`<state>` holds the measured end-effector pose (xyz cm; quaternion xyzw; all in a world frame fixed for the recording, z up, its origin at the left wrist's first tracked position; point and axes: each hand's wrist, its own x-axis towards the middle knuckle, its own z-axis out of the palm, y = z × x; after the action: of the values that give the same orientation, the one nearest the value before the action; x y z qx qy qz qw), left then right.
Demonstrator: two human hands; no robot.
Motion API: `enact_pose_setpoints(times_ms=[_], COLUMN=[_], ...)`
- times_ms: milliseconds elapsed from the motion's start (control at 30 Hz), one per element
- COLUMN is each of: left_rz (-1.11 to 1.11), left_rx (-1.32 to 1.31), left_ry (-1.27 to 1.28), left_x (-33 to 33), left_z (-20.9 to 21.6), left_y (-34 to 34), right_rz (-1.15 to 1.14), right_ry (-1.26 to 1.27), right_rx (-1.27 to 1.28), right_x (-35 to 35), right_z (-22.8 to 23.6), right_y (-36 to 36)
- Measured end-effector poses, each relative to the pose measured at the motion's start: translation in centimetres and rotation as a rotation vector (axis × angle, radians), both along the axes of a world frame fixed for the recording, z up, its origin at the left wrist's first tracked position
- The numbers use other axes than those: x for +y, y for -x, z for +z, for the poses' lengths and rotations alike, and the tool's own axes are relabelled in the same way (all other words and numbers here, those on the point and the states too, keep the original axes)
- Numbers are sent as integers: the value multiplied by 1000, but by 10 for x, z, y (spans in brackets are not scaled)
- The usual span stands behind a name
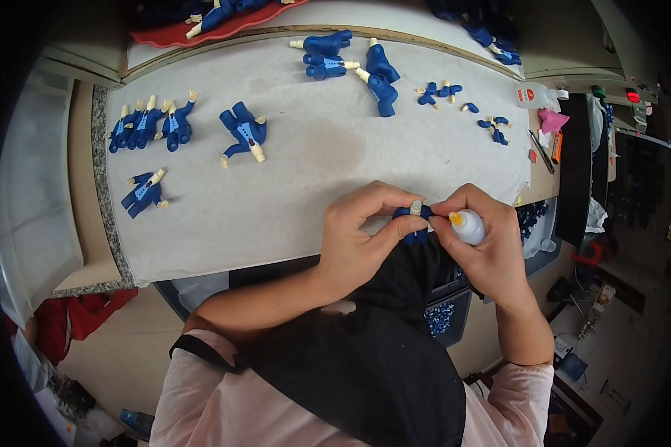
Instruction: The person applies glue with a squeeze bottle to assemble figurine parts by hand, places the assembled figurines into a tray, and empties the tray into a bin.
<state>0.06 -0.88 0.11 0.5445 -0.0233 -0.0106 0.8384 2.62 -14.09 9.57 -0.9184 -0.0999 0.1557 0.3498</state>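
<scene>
My left hand (354, 235) is closed on a small blue doll body (415, 238), pinching it by the upper part between thumb and fingers. The doll's pale neck peg points up. My right hand (496, 257) wraps round a white squeeze bottle (470, 229) with a yellow nozzle. Its thumb and index fingertips also press at the doll's side; whatever they pinch there is mostly hidden. Both hands meet just over the table's front edge. Farther off lie armless blue doll bodies (382, 95) and several loose blue arms (449, 90) with pale hands.
Three doll bodies with arms (147, 125) lie in a row at left, with another doll body (247, 135) and a tilted one (145, 194) nearby. A red tray (224, 33) sits at the back. A clear bottle (537, 95), pink lump (552, 121) and orange cutter (557, 148) line the right side.
</scene>
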Motion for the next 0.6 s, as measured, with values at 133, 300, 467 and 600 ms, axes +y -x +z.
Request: enact_pose_setpoints(times_ms=[133, 300, 467, 600], left_rz=[42, -113, -30, -134], left_rx=[-5, 102, 115, 115], left_ry=[-242, 37, 177, 217], left_x=[8, -3, -7, -7], left_z=[14, -5, -2, -5], left_y=[9, 13, 19, 14], right_rz=[42, 51, 65, 118], right_ry=[33, 71, 2, 12], right_rx=[-48, -125, -118, -184], right_x=[2, -2, 2, 3], right_z=[7, 4, 13, 23], right_y=[5, 13, 14, 11])
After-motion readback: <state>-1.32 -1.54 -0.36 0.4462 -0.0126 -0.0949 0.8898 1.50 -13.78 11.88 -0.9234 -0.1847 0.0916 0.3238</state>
